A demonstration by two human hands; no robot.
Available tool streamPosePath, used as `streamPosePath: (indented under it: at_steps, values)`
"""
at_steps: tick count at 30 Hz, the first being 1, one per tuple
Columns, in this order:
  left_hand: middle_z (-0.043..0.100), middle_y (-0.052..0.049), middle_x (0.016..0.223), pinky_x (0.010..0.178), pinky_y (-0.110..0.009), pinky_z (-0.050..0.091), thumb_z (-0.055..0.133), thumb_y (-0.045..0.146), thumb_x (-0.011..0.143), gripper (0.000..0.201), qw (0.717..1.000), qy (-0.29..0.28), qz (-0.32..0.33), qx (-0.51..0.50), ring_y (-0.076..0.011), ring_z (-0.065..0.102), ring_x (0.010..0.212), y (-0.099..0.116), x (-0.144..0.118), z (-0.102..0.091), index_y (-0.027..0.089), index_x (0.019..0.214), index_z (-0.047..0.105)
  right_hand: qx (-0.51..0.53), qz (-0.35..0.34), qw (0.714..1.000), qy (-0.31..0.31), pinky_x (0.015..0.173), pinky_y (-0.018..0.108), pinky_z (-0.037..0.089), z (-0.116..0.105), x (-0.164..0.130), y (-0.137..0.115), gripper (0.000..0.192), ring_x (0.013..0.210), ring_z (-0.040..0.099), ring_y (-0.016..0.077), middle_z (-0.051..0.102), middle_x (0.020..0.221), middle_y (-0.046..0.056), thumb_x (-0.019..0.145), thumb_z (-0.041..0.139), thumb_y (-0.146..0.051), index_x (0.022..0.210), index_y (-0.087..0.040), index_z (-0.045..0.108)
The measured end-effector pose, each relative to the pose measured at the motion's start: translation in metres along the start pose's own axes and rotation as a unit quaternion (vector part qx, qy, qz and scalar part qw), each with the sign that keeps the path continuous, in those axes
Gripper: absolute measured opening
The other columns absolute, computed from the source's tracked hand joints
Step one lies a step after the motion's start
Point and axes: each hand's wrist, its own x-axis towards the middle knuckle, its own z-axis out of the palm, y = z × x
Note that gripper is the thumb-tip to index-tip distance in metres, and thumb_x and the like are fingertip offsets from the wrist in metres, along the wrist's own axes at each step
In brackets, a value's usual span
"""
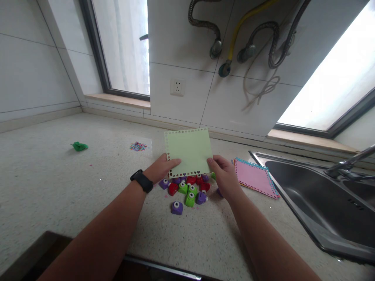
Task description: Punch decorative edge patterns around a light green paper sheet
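Between both hands I hold up a pale green sheet of paper, with small punched shapes along its top, left and bottom edges. My left hand, with a black watch on the wrist, pinches the lower left corner, thumb on the front. My right hand grips the lower right corner the same way. Below the sheet lie several craft punches in purple, red and green; a purple punch sits nearest me, and a green punch is just behind it. The sheet hides part of the punch pile.
A stack of punched paper with a pink sheet on top lies right, beside the steel sink. Left of the sheet is a pile of colored paper bits. Farther left lies a crumpled green piece. A tiled wall with hoses stands behind.
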Motion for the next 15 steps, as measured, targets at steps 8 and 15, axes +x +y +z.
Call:
streamPosePath:
  at_steps: [8, 15]
  values:
    - [0.070, -0.006, 0.066, 0.042, -0.022, 0.040, 0.061, 0.043, 0.085, 0.034, 0.996, -0.065, -0.054, 0.002, -0.0138, 0.059, 0.048, -0.0019, -0.0011, -0.0017, 0.011, 0.085, 0.072, -0.001, -0.043, 0.998, 0.039, 0.064, 0.029, 0.040, 0.0001, 0.0013, 0.0030, 0.019, 0.069, 0.054, 0.0150, 0.064, 0.076, 0.000, 0.085, 0.068, -0.039, 0.085, -0.021, 0.068]
    - [0.073, -0.008, 0.072, 0.051, -0.024, 0.045, 0.070, 0.041, 0.082, 0.029, 0.996, -0.054, -0.052, 0.041, -0.0146, 0.062, 0.056, 0.0024, -0.0018, 0.0020, 0.012, 0.087, 0.071, -0.013, -0.057, 0.998, 0.036, 0.065, 0.029, 0.043, 0.0008, 0.0008, 0.0025, 0.018, 0.071, 0.056, 0.0154, 0.065, 0.078, 0.001, 0.085, 0.066, -0.039, 0.087, -0.021, 0.068]
